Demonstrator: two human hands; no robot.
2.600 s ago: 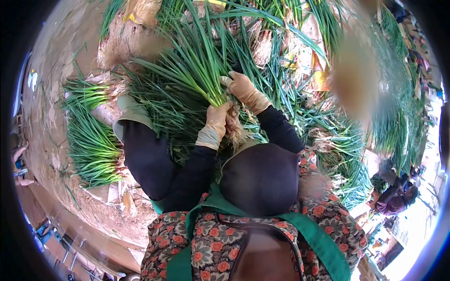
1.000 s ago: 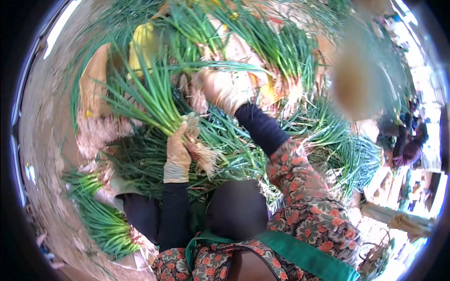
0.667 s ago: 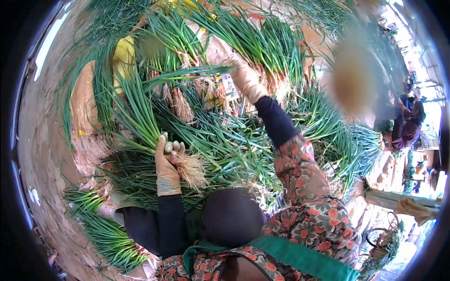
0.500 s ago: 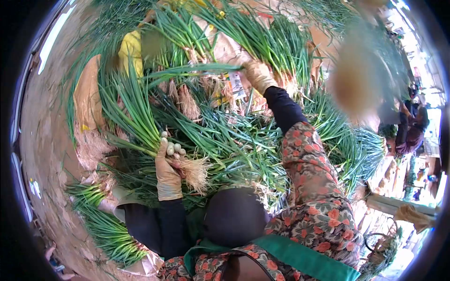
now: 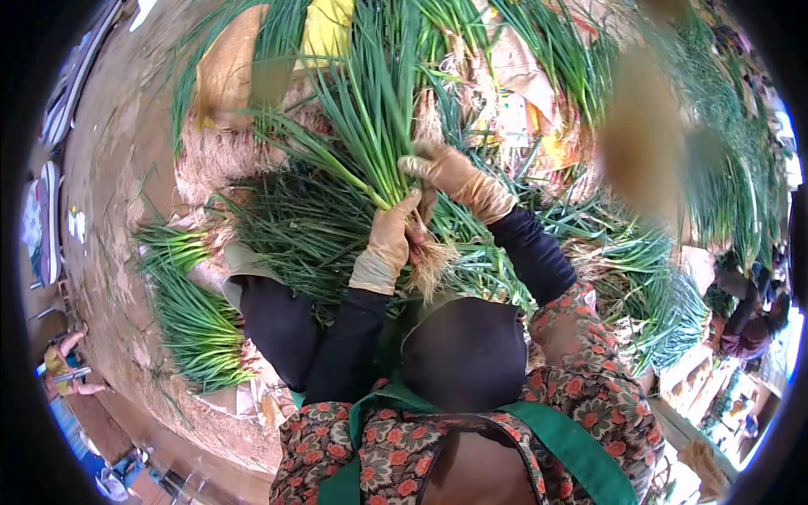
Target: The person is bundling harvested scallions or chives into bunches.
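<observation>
A bunch of spring onions [image 5: 376,135] stands upright in front of me, green leaves fanned upward and pale roots [image 5: 433,265] hanging below. My left hand [image 5: 390,242], in a pale tan glove, is closed around the lower stems just above those roots. Against the right side of the same stems, somewhat higher, my right hand [image 5: 459,175] has its gloved fingers curled round the leaves; part of its grip is hidden. Loose spring onions [image 5: 295,227] lie in a heap beneath and beyond both hands.
Bundled spring onions [image 5: 202,324] lie at the left on the dirt floor. Beyond are a brown sack [image 5: 233,71], a yellow bag [image 5: 326,34] and more standing bundles [image 5: 555,50]. Another person [image 5: 749,311] sits at far right. Blurred spots cover the upper right.
My right hand has come back from the far bundles, drawing its leaves to the bunch in my left hand. The two hands are now close together; the view has shifted.
</observation>
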